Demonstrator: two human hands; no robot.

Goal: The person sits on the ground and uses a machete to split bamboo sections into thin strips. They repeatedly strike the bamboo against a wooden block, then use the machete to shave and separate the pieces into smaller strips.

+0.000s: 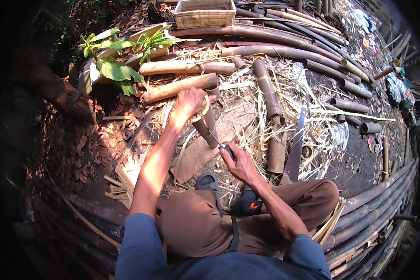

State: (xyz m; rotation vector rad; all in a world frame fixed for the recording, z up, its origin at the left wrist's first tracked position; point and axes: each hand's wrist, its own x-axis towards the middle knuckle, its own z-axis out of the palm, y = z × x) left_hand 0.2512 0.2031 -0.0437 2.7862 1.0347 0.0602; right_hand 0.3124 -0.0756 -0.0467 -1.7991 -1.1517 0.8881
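Note:
My left hand (190, 106) is closed on the upper end of a short brown bamboo section (204, 132), beside a curved pale cut edge. That section stands tilted over a flat wooden board (198, 156). In my right hand (241, 165) is a dark-handled tool (227, 150), gripped in closed fingers. Its thin metal shaft points up and left, reaching the side of the bamboo; whether it is a knife or a pointed tool I cannot tell. Just beyond my left hand lies a light bamboo piece (179, 88).
A handsaw (295, 151) rests by my right knee, next to a long bamboo tube (268, 91). Pale shavings (312, 123) cover the ground. Bamboo poles (275, 37) lie at the back beside a plastic crate (205, 17). Split strips (126, 179) lie at left, more poles (373, 200) at right.

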